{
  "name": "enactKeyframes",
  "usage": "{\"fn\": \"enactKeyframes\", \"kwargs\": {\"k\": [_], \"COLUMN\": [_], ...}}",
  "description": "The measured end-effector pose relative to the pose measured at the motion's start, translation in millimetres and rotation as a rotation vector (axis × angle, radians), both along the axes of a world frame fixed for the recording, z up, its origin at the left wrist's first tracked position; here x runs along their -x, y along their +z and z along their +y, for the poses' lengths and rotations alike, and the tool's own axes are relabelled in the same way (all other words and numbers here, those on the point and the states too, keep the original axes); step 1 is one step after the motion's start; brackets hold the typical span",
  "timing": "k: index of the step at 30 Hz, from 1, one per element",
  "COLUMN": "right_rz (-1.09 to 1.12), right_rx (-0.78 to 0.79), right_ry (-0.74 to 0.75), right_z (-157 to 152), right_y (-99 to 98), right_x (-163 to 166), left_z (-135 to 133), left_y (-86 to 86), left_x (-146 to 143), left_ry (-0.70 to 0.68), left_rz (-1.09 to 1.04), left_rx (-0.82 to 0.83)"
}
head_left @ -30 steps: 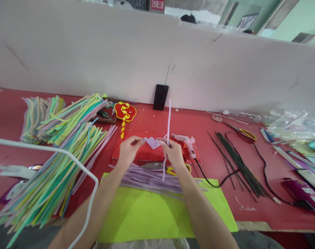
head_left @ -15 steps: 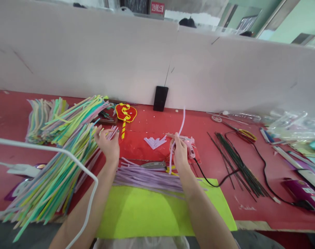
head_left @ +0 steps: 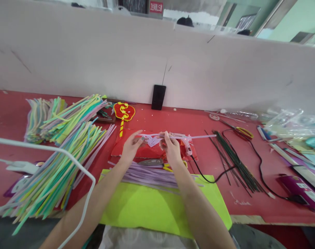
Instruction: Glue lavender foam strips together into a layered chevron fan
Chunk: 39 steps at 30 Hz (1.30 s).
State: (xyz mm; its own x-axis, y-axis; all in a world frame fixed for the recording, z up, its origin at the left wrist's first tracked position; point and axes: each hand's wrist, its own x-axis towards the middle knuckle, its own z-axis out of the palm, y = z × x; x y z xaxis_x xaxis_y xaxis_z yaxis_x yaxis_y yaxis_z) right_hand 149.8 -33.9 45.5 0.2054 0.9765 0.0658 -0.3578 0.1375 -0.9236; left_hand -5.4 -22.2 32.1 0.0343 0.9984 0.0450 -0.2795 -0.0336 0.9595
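Note:
A lilac pipe cleaner (head_left: 202, 136) stretches sideways between my two hands, its long free part reaching out to the right. My left hand (head_left: 131, 147) is closed in a pinch at its left end. My right hand (head_left: 171, 147) grips it further along, thumb and fingers together. Just behind it, between the hands, a chevron of short lilac pieces (head_left: 152, 140) lies on a red sheet (head_left: 117, 149). Close to my right hand rests a pink glue gun (head_left: 188, 147) with a black cord. Below my hands lies a pile of lilac pipe cleaners (head_left: 149, 176).
A yellow-handled tool (head_left: 151, 162) lies above the lilac pile, over a lime-green sheet (head_left: 147, 211). Multicoloured pipe cleaners (head_left: 59, 166) spread at left, crossed by a white tube (head_left: 77, 166). Dark green stems (head_left: 235, 162) and scissors (head_left: 242, 133) lie right. A phone (head_left: 158, 97) leans behind.
My left hand has moved right from the coloured bundle and now pinches the pipe cleaner; the short lilac pieces it held are gone from it. The pipe cleaner has turned from upright to level.

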Motion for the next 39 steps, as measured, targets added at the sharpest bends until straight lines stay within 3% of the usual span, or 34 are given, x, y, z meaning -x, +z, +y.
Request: {"fn": "enactKeyframes", "kwargs": {"k": [4,10,16,23,30,34,39], "right_rz": [0.006,-0.149,-0.334,-0.235,-0.012,0.052,0.046], "right_rx": [-0.013,-0.025,-0.062,0.018,0.127,0.107,0.139], "right_ry": [0.004,0.103,0.239,0.157,0.097,0.06,0.141], "right_z": [0.2,-0.7,-2.3,-4.2,0.2,2.0,-0.7], "right_y": [-0.3,-2.9,-6.2,-8.2,-2.7,0.8,-1.5], "right_x": [-1.4,4.6,11.4,14.8,1.0,-5.9,5.2], "left_z": [-0.5,2.3,3.1,12.0,22.1,21.3,15.0], "left_y": [5.4,-5.6,-3.3,-3.9,-8.0,-9.4,-9.1], "left_x": [3.0,-2.9,0.0,10.7,23.2,20.4,8.3], "left_ry": [0.136,-0.088,0.011,0.197,0.226,0.153,0.015], "left_rz": [0.002,-0.182,-0.324,-0.471,-0.454,-0.394,-0.319], "left_rx": [-0.088,0.108,0.189,0.193,0.162,0.115,0.123]}}
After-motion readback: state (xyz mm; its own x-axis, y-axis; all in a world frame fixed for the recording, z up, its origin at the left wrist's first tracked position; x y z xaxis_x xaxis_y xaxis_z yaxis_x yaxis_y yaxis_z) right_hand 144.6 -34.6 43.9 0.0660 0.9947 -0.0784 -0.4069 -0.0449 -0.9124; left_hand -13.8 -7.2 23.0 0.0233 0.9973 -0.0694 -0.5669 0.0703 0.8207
